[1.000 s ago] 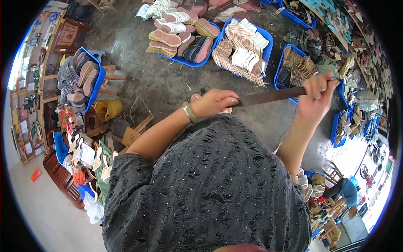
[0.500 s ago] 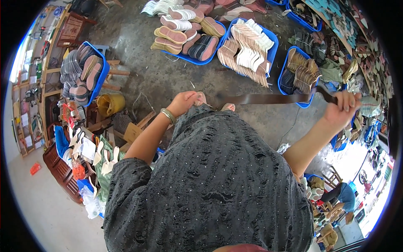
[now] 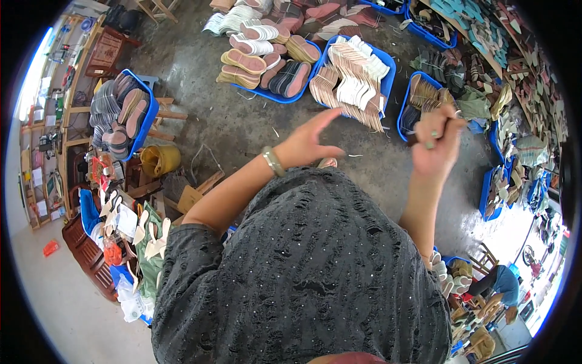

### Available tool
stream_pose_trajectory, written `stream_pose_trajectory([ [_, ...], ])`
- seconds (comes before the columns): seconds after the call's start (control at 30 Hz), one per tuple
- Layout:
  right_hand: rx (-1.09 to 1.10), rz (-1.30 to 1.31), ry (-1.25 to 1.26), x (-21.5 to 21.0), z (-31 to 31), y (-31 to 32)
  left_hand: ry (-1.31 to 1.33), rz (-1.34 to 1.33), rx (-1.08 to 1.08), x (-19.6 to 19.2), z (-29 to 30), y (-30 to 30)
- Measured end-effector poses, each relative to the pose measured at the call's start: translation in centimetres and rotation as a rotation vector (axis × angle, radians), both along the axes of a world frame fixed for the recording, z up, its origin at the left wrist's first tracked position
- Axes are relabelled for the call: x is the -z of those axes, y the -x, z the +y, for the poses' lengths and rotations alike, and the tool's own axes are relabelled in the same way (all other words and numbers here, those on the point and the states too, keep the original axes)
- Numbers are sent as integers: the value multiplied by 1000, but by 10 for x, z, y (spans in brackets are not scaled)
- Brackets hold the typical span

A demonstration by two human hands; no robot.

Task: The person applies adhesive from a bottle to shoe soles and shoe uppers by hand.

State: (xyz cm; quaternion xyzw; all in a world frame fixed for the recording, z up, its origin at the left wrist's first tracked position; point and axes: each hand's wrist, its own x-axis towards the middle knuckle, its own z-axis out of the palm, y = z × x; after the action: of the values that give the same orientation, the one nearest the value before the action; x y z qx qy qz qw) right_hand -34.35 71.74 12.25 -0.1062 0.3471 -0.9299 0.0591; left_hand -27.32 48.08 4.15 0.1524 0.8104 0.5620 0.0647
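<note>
My left hand (image 3: 310, 142), with a pale bangle on its wrist, is held above the floor just beyond my dark grey top (image 3: 321, 255). Its thumb and fingers are spread, and nothing shows between them. To the right, my raised right hand (image 3: 435, 142) is closed, with rings on its fingers. A small dark piece, seemingly the dark brown strip (image 3: 411, 139), shows at its edge; the rest of the strip is hidden. Behind this hand stands a blue basket (image 3: 401, 115) with bundled soles.
Blue baskets of stacked shoe soles (image 3: 354, 79) stand ahead, beside others (image 3: 279, 70). On the left are another basket of soles (image 3: 124, 112), a yellow bucket (image 3: 160, 159) and a wooden bench (image 3: 88, 255). A person (image 3: 503, 288) bends over at the lower right.
My left hand has moved right and opened from a pinch. My right hand has come inward to the left, and the long brown strip that stretched from it is mostly out of sight.
</note>
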Motion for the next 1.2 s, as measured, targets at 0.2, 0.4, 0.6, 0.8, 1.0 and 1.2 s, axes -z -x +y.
stream_pose_trajectory([
  [0.2, -179, -72, -96, -12, -30, -34, -199, -144, 403, -59, 63, 24],
  [0.4, -105, -68, 50, -11, -5, -38, -108, -385, 564, -68, 84, 15],
  [0.6, 153, -182, 239, -13, 41, -27, -149, -450, 640, -69, 106, 10],
  [0.8, 356, 138, 183, -19, 142, -19, -404, -551, 349, -67, 104, 7],
  [1.0, 352, -73, -502, 24, 99, -57, -650, -330, 14, -50, 114, 19],
  [1.2, 63, 527, -1176, 0, 9, -70, -1081, -476, -283, -70, 115, 51],
])
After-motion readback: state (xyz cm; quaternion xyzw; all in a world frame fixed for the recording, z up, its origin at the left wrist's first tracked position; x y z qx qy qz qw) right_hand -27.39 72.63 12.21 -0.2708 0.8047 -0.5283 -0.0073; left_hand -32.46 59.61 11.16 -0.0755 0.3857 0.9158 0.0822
